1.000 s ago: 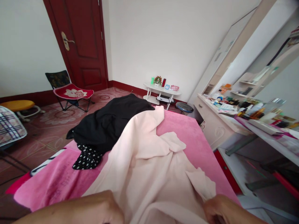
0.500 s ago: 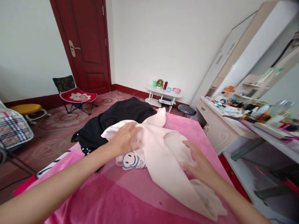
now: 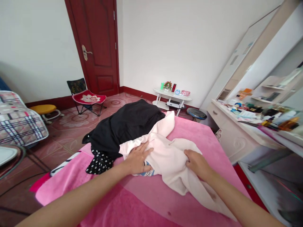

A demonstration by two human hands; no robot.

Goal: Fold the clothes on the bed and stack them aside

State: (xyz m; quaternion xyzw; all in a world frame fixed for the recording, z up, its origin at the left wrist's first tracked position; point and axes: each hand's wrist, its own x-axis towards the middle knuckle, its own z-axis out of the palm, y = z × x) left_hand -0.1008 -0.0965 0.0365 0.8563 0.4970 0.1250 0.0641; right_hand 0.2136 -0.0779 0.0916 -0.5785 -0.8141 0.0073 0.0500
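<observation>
A pale pink sweatshirt lies crumpled on the pink bedspread, one sleeve running toward the lower right. My left hand rests flat on its left part, fingers stretched out. Under that hand a blue and white print shows in part. At the right side of the sweatshirt, my right hand has its fingers curled in and grips the cloth. Black clothing is heaped just behind, touching the sweatshirt, with a black polka-dot piece at its lower left.
To the right stands a dressing table crowded with bottles. A low white table with small items is by the far wall, near a round stool. On the left are a folding chair and a yellow stool.
My left hand has settled flat on the sweatshirt. My right hand, earlier with fingers apart, has closed on the cloth. The sweatshirt's middle has shifted and bunched, and the view has turned slightly left.
</observation>
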